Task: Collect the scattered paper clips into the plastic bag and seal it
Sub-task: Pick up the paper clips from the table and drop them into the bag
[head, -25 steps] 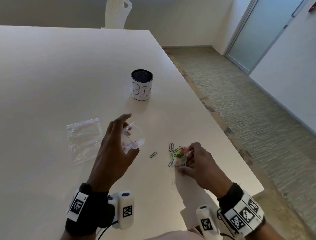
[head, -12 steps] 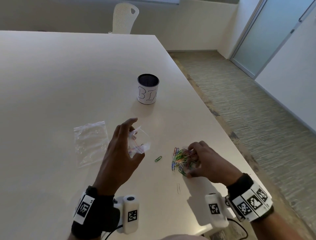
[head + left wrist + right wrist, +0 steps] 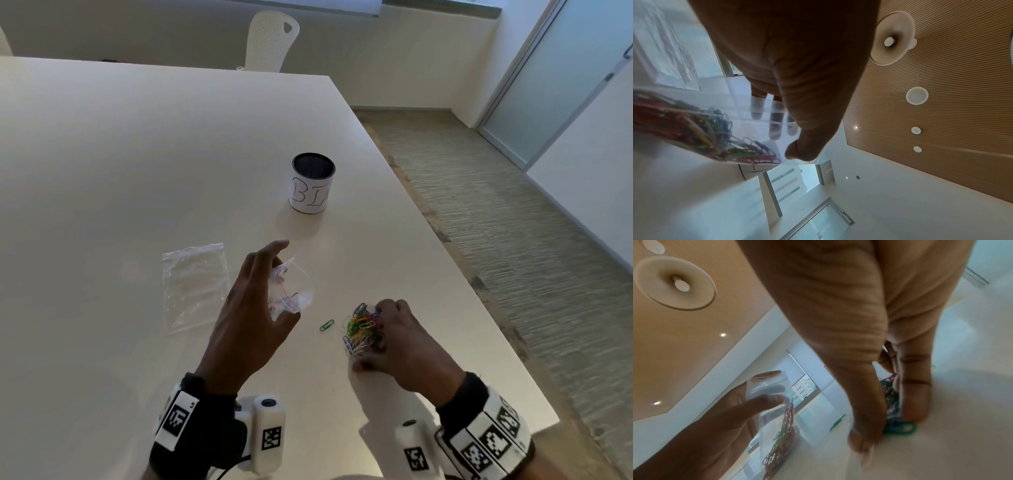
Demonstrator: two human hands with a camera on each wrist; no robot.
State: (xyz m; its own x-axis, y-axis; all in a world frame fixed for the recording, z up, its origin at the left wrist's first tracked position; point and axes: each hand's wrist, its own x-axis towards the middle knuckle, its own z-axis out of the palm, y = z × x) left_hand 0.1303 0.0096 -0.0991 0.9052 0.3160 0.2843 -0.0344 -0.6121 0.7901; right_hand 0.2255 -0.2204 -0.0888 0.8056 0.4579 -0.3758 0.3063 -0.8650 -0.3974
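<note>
My left hand (image 3: 274,277) holds a small clear plastic bag (image 3: 296,294) above the table, pinching it near its mouth. The left wrist view shows several coloured paper clips (image 3: 711,134) inside the bag, with my thumb (image 3: 803,146) on the plastic. To the right, a pile of coloured paper clips (image 3: 359,329) lies on the table. My right hand (image 3: 383,339) curls round the pile's right side. In the right wrist view its thumb and fingers (image 3: 916,402) pinch the paper clips (image 3: 898,428) against the table. One green clip (image 3: 327,324) lies alone between my hands.
A second clear bag (image 3: 195,284) lies flat to the left of my left hand. A white cup marked BIN (image 3: 312,183) stands farther back. The table's right edge (image 3: 479,308) runs close to my right hand. A white chair (image 3: 272,41) stands beyond the far edge.
My right hand has raked the spread clips into a tighter pile and curled its fingers round them. My left hand still holds the bag in about the same place.
</note>
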